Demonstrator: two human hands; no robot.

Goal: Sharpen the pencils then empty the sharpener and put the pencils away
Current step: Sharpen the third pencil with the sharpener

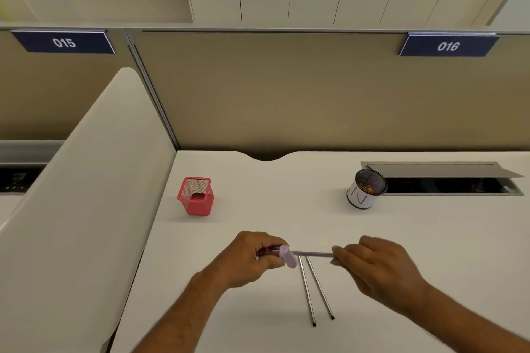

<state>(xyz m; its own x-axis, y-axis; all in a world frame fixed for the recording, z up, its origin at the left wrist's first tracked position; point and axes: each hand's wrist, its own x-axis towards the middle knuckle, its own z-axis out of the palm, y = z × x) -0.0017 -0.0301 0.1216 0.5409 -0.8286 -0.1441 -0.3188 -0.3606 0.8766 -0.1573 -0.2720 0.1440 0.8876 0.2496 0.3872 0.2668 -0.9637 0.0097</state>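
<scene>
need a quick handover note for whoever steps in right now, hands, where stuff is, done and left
Left hand grips the sharpener; right hand grips a pencil with its tip in the sharpener.
Two more pencils lie on the desk below the hands.
Red holder far left, no pencils in it; round cup far right.
Done: nothing put away.
Left: finish sharpening, empty sharpener, store pencils.

Above my desk, a dark blue sign (63, 42) on the left partition reads "015" in white | a matching blue sign (448, 46) on the partition facing me reads "016" | the white wrap on the round mesh cup (365, 189) shows dark strokes, possibly an "N", too faint to confirm.
</scene>
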